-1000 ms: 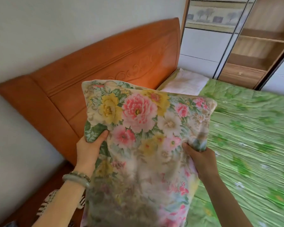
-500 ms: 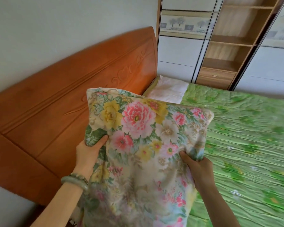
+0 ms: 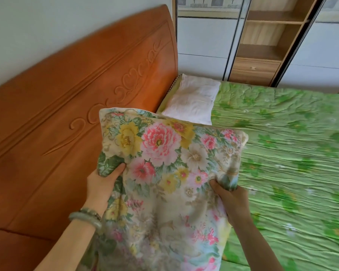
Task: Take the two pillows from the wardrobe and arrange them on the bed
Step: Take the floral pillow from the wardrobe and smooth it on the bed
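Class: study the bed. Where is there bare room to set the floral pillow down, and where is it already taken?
Free: the green bedspread between the white pillow and the near edge, along the headboard. Taken: the far head corner, where the white pillow lies. Both the left hand and right hand grip the floral pillow.

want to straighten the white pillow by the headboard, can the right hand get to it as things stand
Probably not yet. The right hand is clenched on the floral pillow, which sits between both hands and the white pillow. The left hand grips it too. Once it is set down, the way looks free.
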A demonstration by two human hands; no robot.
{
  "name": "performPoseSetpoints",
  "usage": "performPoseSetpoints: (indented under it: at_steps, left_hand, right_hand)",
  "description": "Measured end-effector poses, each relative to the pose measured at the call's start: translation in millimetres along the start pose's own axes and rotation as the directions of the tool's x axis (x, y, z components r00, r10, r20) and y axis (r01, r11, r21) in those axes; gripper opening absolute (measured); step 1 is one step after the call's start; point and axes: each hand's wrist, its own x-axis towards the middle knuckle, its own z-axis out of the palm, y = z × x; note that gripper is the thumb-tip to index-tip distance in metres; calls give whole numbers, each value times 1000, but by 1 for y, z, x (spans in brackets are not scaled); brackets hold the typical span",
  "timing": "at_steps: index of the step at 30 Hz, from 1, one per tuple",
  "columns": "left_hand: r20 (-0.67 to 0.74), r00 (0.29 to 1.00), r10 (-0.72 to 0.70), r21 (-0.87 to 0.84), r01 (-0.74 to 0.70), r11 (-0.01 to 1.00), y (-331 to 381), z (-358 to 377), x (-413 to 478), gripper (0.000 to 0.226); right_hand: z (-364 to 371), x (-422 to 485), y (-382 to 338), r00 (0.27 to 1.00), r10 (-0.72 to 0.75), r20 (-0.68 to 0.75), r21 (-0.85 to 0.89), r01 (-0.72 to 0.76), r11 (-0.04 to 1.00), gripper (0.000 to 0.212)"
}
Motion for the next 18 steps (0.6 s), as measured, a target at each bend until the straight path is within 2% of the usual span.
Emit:
performPoseSetpoints:
  at_steps: [6, 10, 18]
  left_hand:
    - [74, 990, -118, 42, 115, 992, -34, 13, 75, 37]
    - [113, 988, -110, 98, 99, 990, -62, 29, 133, 39]
    - [214, 962, -169, 151, 138, 979, -108, 82, 228, 29]
  right_hand:
    - [44, 35, 16, 991, 120, -55, -51, -123, 991, 34]
    - [81, 70, 27, 980, 159, -121, -144, -176, 974, 42]
    - [112, 177, 54, 968, 196, -158, -230, -229, 946, 33]
